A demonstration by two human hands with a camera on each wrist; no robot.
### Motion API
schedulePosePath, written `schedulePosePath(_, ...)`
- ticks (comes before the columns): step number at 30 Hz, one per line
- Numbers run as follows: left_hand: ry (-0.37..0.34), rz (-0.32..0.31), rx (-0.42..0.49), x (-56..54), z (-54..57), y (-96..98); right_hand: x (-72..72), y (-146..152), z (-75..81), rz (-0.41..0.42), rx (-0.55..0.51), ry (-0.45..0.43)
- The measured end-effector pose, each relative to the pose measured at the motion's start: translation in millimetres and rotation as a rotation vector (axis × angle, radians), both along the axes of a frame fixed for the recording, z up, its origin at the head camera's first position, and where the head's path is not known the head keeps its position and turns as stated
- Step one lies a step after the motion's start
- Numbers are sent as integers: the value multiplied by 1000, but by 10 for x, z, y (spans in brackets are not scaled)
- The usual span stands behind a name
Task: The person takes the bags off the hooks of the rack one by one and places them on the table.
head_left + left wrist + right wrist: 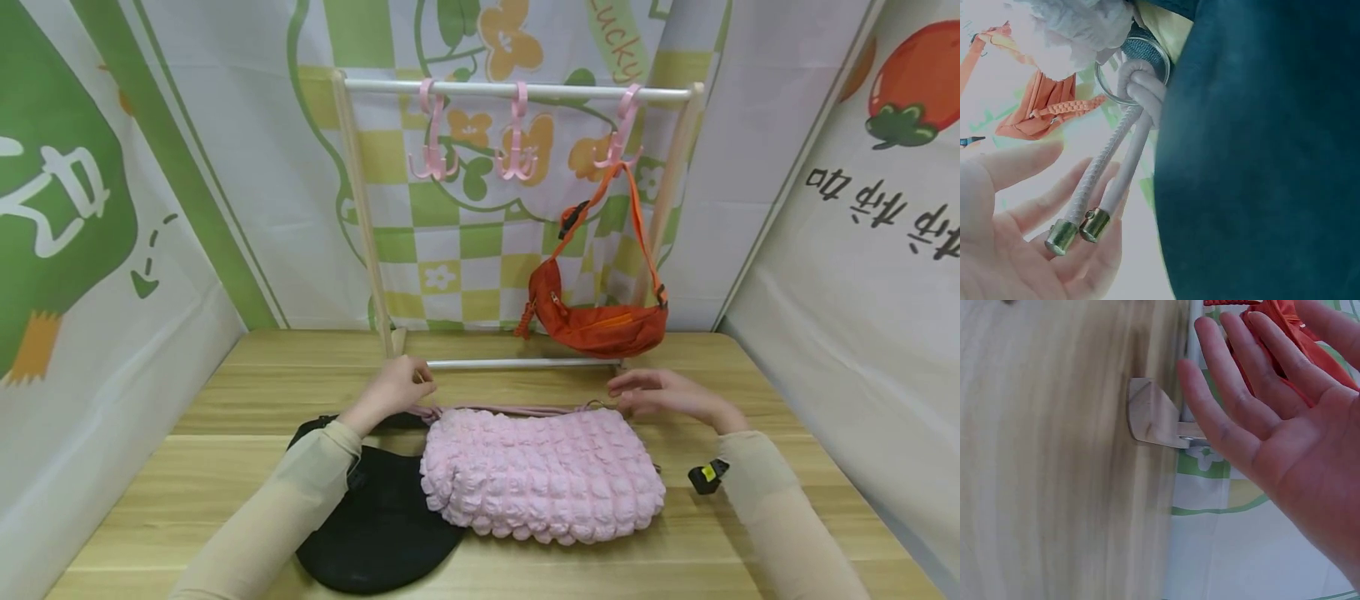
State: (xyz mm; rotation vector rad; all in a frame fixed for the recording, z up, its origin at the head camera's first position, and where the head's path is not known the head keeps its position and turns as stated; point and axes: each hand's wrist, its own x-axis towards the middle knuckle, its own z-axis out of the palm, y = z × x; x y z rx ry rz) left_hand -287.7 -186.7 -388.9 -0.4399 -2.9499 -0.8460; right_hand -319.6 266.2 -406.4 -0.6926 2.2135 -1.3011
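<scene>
A pink puffy bag [540, 479] lies on the wooden table [247, 400], partly on top of a black bag [375, 525]. Its pink cord strap [510, 410] runs along its far edge. My left hand [397, 387] is at the strap's left end. In the left wrist view the two metal-capped cord ends [1079, 228] rest on the relaxed fingers of that hand [1022, 250], below a metal ring [1110, 87]. My right hand [660, 393] hovers at the bag's right end; its fingers [1222, 369] are straight and hold nothing.
A small rack [517, 87] stands at the back of the table with three pink hooks [433, 133]. An orange bag [600, 321] hangs from the right hook. The rack's wooden foot [1150, 415] and lower bar lie just beyond my hands. Printed cloth walls enclose the table.
</scene>
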Motion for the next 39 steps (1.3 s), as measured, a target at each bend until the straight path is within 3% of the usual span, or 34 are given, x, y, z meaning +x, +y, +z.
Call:
schedulePosePath(11,266,135,169,-11,144,78,54,32,207,-65,73,233)
schedulePosePath(20,400,212,294,-82,275,149,107,21,353,-170,28,415)
schedulePosePath(27,516,227,400,-137,410,217,114,-23,467,-249,-43,565)
schedulePosePath(39,530,187,383,-236,524,398,297,-184,872,-314,-93,642)
